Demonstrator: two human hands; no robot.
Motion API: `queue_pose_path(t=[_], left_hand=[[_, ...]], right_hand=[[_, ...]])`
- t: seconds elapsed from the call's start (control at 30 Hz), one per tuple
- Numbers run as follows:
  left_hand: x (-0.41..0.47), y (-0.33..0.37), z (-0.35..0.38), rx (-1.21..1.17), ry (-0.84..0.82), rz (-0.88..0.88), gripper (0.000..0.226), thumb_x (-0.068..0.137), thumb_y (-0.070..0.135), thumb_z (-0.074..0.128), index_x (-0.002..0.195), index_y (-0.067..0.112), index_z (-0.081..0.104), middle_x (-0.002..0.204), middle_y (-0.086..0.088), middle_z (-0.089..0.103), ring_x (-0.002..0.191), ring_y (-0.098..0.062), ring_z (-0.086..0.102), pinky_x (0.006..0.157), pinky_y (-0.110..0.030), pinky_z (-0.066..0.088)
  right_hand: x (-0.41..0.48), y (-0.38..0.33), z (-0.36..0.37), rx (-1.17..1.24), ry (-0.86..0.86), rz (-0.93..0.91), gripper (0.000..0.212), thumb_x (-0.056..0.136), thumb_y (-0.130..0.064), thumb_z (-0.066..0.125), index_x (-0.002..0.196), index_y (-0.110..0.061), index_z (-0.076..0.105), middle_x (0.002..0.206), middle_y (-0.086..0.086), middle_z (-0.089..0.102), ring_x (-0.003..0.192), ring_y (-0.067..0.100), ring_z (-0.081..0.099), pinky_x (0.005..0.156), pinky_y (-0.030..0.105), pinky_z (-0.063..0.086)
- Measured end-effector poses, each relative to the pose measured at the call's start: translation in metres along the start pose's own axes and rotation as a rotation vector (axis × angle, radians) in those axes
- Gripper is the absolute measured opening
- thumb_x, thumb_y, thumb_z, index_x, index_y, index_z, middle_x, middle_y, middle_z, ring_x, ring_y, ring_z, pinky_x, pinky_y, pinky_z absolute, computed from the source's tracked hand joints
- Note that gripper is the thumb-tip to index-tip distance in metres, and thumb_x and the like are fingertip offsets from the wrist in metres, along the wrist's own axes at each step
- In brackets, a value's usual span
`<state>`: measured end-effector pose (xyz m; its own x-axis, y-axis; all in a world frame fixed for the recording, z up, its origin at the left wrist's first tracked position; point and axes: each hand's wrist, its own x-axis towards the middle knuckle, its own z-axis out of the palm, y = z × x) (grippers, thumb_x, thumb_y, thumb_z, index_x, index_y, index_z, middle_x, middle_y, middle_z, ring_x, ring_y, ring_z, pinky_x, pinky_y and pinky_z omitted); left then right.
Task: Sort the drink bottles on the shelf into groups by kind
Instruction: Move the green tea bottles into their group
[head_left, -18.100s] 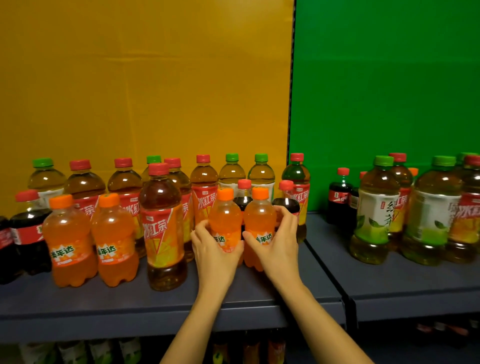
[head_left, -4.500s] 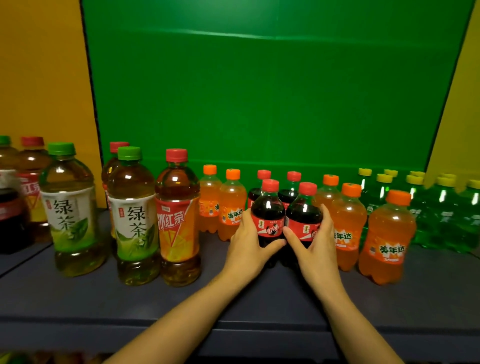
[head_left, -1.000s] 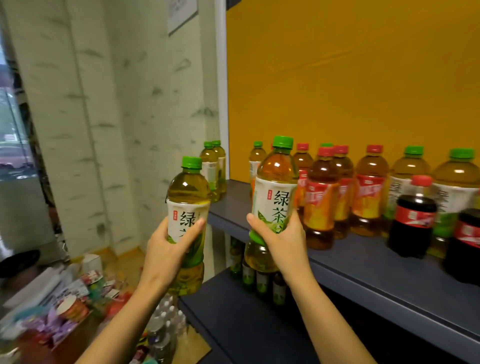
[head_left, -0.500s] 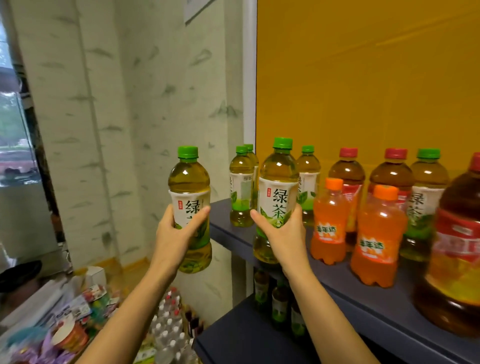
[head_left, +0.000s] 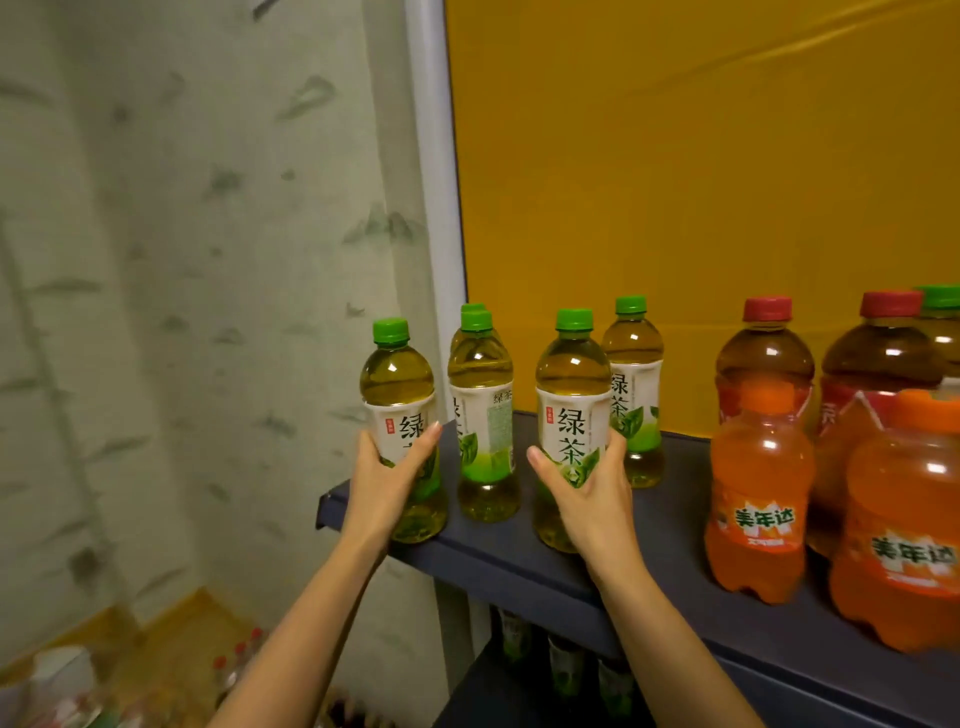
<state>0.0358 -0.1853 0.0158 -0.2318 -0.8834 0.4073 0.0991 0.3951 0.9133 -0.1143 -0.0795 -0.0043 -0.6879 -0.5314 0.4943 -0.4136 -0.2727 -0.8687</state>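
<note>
My left hand (head_left: 387, 480) grips a green-capped green tea bottle (head_left: 397, 387) at the far left corner of the dark shelf (head_left: 675, 535). My right hand (head_left: 589, 493) grips a second green tea bottle (head_left: 571, 395) near the shelf's front edge. Both bottles stand upright with their bases at the shelf surface. Behind them stand more green tea bottles, one (head_left: 483, 410) between my hands and one (head_left: 635, 384) further right. Two orange soda bottles (head_left: 758, 493) stand to the right, with red-capped iced tea bottles (head_left: 766, 358) behind them.
A yellow panel (head_left: 701, 182) backs the shelf. A pale patterned wall (head_left: 208, 260) and a white post (head_left: 436, 208) stand to the left. More bottles (head_left: 566, 670) sit on a lower shelf. Small bottles and packets (head_left: 234, 670) lie on the floor at lower left.
Both hands have carried the two green tea bottles right and down onto the left end of the shelf, in front of the other green tea bottles. The view has swung closer.
</note>
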Motion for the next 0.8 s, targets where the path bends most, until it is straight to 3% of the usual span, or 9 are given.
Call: queue_pose_path(t=[0.1, 0.17, 0.37, 0.53, 0.6, 0.7, 0.8], left_hand=[[0.024, -0.01, 0.002, -0.011, -0.077, -0.019, 0.07, 0.057, 0.054, 0.067, 0.116, 0.023, 0.046, 0.105, 0.007, 0.06, 0.1, -0.012, 0.058, 0.086, -0.036, 0.05], [0.035, -0.015, 0.004, -0.033, -0.114, -0.029, 0.071, 0.057, 0.055, 0.066, 0.116, 0.022, 0.046, 0.105, 0.006, 0.061, 0.098, -0.012, 0.059, 0.084, -0.035, 0.051], [0.055, -0.027, 0.016, -0.065, -0.171, 0.06, 0.033, 0.084, 0.034, 0.06, 0.106, 0.018, 0.042, 0.095, 0.008, 0.057, 0.089, -0.005, 0.057, 0.068, -0.021, 0.046], [0.059, -0.033, 0.02, -0.095, -0.247, 0.12, 0.025, 0.09, 0.029, 0.051, 0.109, 0.02, 0.037, 0.098, 0.013, 0.055, 0.091, -0.001, 0.056, 0.061, -0.012, 0.05], [0.056, -0.031, 0.018, -0.121, -0.267, 0.097, 0.027, 0.093, 0.031, 0.043, 0.117, 0.019, 0.039, 0.105, 0.01, 0.056, 0.098, -0.008, 0.056, 0.065, -0.013, 0.047], [0.044, -0.029, 0.008, -0.154, -0.102, 0.118, 0.043, 0.098, 0.032, 0.033, 0.138, 0.016, 0.034, 0.134, 0.0, 0.046, 0.116, -0.007, 0.042, 0.085, -0.013, 0.038], [0.023, -0.022, 0.001, -0.204, 0.107, 0.333, 0.032, 0.096, 0.029, 0.038, 0.127, 0.021, 0.044, 0.125, 0.003, 0.051, 0.106, 0.008, 0.047, 0.086, -0.003, 0.037]], right_hand=[[0.002, 0.002, 0.01, -0.077, 0.045, -0.01, 0.076, 0.074, -0.029, 0.074, 0.133, -0.013, 0.031, 0.127, 0.005, 0.05, 0.118, 0.021, 0.048, 0.098, 0.039, 0.044], [0.004, 0.002, 0.017, -0.122, 0.065, -0.016, 0.077, 0.074, -0.029, 0.074, 0.135, -0.012, 0.03, 0.129, 0.005, 0.045, 0.119, 0.019, 0.045, 0.096, 0.032, 0.042], [0.01, 0.004, 0.032, -0.207, 0.098, -0.022, 0.086, 0.076, -0.029, 0.073, 0.139, -0.013, 0.017, 0.137, 0.006, 0.035, 0.122, 0.015, 0.039, 0.097, 0.027, 0.038], [0.01, 0.006, 0.036, -0.235, 0.111, -0.008, 0.086, 0.077, -0.032, 0.07, 0.14, -0.015, 0.014, 0.14, 0.005, 0.034, 0.126, 0.016, 0.038, 0.099, 0.027, 0.039], [0.006, 0.002, 0.036, -0.266, 0.117, -0.021, 0.087, 0.079, -0.035, 0.068, 0.142, -0.014, 0.012, 0.143, 0.004, 0.031, 0.129, 0.014, 0.035, 0.102, 0.025, 0.036], [-0.008, -0.01, 0.023, -0.316, 0.103, -0.062, 0.087, 0.081, -0.042, 0.064, 0.146, -0.019, 0.01, 0.147, -0.003, 0.026, 0.133, 0.007, 0.028, 0.108, 0.026, 0.031], [-0.028, -0.029, -0.007, -0.348, 0.097, -0.149, 0.074, 0.084, -0.038, 0.062, 0.143, -0.025, 0.019, 0.14, -0.011, 0.033, 0.128, -0.003, 0.032, 0.102, 0.009, 0.03]])
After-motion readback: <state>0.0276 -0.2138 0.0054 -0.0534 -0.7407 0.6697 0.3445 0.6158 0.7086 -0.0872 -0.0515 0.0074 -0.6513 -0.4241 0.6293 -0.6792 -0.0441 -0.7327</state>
